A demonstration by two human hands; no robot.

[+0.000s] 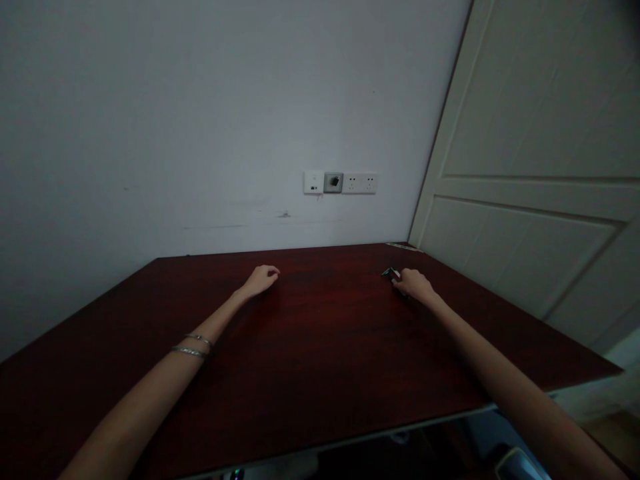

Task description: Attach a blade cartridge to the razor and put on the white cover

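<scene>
1. Key relation: the small dark object [391, 273] lay on the table at the fingertips of the right hand [414, 285], poking out on the far-left side of the fingers, i.e. ahead of the hand and slightly toward the table's middle.
2. Right hand was far nearer to it. The left hand [261, 279] sat well apart, across a bare stretch of tabletop.
3. Long axis of the object: looked to run diagonally, far-left to near-right, roughly in line w/ the right forearm. Too small and dark to be sure.
4. Right grip: fingertips touched the object, palm down. Couldn't tell whether the fingers were clamped on it or only resting on top.
5. Left grip: fingers loosely curled, palm down on the wood, holding nothing.
6. Object: black, maybe glossy, compact. Exact kind not readable.
7. Table [320, 360]: dark red-brown wood grain, smooth, flat, w/ a pale front edge.
8. Two thin metal bracelets [193, 345] on the left forearm.
9. Behind: a plain matte wall w/ a row of white sockets [341, 182], and a pale panelled door [540, 167] to the right.
</scene>
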